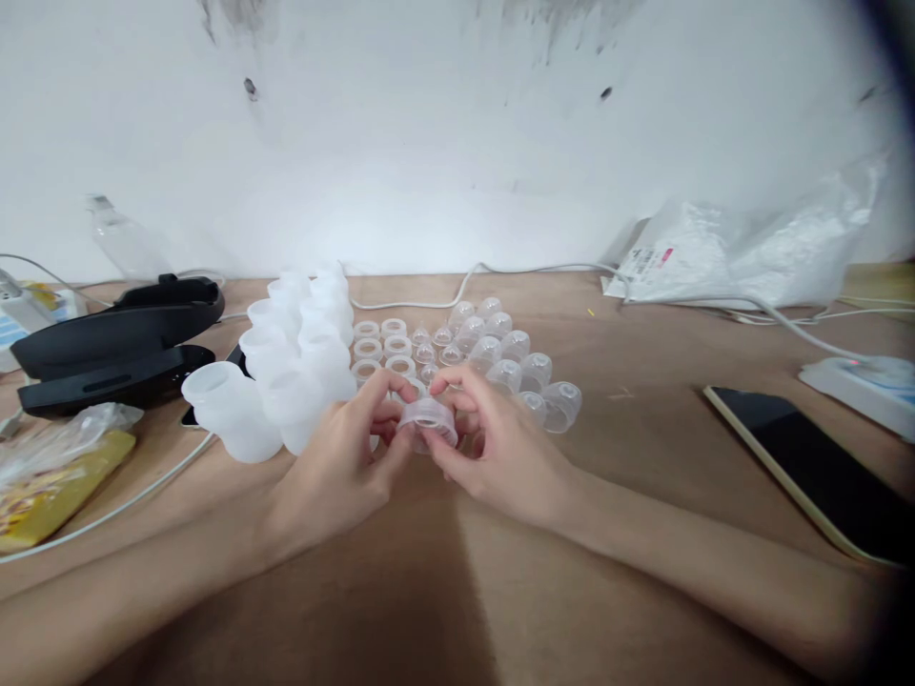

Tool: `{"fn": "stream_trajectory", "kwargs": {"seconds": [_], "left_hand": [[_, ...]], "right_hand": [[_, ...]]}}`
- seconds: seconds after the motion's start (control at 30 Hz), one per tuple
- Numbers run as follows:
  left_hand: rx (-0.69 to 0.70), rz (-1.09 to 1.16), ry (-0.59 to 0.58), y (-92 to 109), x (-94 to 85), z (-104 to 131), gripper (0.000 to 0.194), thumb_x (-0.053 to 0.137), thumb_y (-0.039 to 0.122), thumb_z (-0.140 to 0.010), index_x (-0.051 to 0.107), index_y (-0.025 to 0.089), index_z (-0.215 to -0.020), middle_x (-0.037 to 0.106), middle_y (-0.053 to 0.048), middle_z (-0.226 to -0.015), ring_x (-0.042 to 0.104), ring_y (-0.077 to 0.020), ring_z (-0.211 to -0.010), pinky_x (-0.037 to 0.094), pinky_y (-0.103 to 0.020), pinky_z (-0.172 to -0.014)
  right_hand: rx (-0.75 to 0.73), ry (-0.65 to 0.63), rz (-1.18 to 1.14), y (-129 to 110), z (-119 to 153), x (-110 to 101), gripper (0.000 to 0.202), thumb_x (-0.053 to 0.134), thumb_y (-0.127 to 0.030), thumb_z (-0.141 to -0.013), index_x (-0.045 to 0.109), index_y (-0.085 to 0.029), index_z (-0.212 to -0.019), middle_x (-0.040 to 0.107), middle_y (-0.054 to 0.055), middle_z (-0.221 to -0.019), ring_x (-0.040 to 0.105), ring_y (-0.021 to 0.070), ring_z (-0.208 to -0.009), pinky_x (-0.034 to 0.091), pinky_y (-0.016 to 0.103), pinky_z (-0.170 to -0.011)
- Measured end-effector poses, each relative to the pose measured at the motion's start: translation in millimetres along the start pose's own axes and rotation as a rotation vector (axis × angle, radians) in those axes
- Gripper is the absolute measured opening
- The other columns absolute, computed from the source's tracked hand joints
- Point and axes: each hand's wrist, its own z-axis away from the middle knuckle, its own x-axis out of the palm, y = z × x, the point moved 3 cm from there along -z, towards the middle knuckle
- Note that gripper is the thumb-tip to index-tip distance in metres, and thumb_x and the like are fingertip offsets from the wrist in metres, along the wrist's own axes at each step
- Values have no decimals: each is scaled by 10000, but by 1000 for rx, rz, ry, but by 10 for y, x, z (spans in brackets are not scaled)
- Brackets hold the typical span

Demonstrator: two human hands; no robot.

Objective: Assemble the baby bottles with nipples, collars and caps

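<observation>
Between the fingertips of both hands is a clear plastic bottle collar, tilted just above the table. My left hand pinches its left side, and my right hand grips the right side. Whether a teat sits inside the collar I cannot make out. Beyond the hands lie rows of collar rings, with small clear bottle teats beside them. Farther right stand several clear domed caps. Frosted white baby bottles, without lids, stand in rows close by my left hand.
A black phone and a white power strip lie at the right. Plastic bags rest against the wall. On the left are a black headset-like device, a yellow packet, a clear bottle and a white cable.
</observation>
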Motion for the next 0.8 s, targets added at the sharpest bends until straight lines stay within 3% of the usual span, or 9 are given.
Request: {"fn": "stream_trajectory", "kwargs": {"seconds": [0.33, 0.5, 0.63, 0.8], "left_hand": [[-33, 25, 31, -29, 7, -14, 62, 427, 203, -847, 367, 215, -835, 571, 63, -585, 414, -53, -425, 300, -144, -397], [-22, -45, 84, -20, -16, 12, 59, 417, 217, -849, 359, 222, -852, 561, 71, -559, 411, -56, -403, 303, -151, -398], [-18, -120, 99, -35, -1, 27, 59, 413, 196, -838, 365, 219, -863, 541, 77, -535, 397, -58, -395, 288, -158, -404], [-11, -129, 89, -46, 42, 3, 66, 414, 166, -823, 369, 208, -848, 530, 77, -537, 391, -59, -401, 278, -160, -406]], "right_hand": [[17, -6, -10, -7, -13, -11, 178, 452, -178, -784, 326, -246, -889, 510, -88, -579, 502, 83, -450, 364, 211, -468], [-141, 39, 65, -16, -7, -26, 212, 428, -179, -814, 342, -229, -1002, 561, -34, -713, 558, 95, -558, 397, 209, -505], [-240, 54, 227, -43, 13, -7, 246, 410, -120, -796, 388, -205, -1026, 544, -37, -645, 492, 79, -470, 366, 203, -468], [-172, 51, 206, -48, 15, 22, 321, 386, -58, -774, 419, -216, -1052, 566, -29, -650, 521, 93, -501, 396, 211, -496]]}}
